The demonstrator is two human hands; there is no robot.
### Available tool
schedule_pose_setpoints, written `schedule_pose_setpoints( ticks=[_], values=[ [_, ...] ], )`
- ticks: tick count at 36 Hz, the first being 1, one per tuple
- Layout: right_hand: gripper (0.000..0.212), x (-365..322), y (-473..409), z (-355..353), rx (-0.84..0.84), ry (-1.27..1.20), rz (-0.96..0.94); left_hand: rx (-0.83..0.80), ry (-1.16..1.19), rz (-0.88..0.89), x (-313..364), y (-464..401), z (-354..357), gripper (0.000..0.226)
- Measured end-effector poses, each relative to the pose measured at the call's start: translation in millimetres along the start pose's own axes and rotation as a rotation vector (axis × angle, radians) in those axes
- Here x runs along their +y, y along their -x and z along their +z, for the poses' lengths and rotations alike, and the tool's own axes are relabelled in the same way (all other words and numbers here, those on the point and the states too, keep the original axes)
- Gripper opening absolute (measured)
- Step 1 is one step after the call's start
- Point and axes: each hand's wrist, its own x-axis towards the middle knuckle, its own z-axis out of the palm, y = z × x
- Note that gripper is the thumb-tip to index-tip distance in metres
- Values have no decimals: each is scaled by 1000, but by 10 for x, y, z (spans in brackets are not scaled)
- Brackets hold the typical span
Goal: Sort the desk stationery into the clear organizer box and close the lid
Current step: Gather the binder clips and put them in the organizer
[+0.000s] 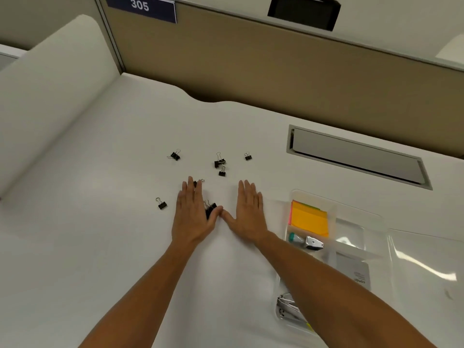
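The person's forearms reached up the white desk [105, 151], the left hand [192, 214] and right hand [248, 214] lying flat, fingers straight and pressed together, thumbs nearly touching, apparently ready to rake the scattered binder clips [220, 162] together. The clear organizer box [334, 222] sat open just right, its long axis running away from the camera, holding orange sticky notes [310, 219].

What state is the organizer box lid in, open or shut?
Open. The clear lid lies folded back flat on the desk, right of the organizer box, whose sticky notes sit uncovered.
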Motion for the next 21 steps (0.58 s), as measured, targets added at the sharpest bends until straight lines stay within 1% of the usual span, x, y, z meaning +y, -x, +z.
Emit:
schedule_pose_setpoints(
  ticks=[5,9,12,14,17,21],
  values=[
    [87,20,-183,27,42,60,-149,20,-47,17,-7,-48,32,79],
    [76,2,-348,54,74,40,-200,31,-37,25,-15,-38,53,72],
    [74,-47,-491,35,95,0,-248,56,-38,36,-29,-45,68,65],
    [74,-84,-562,18,121,-25,-251,81,-12,47,-17,-42,54,58],
    [71,-138,-668,46,166,-26,-205,121,16,65,-7,-50,41,48],
    [59,-199,-767,50,252,-16,-196,139,9,57,4,-106,41,40]
  ],
)
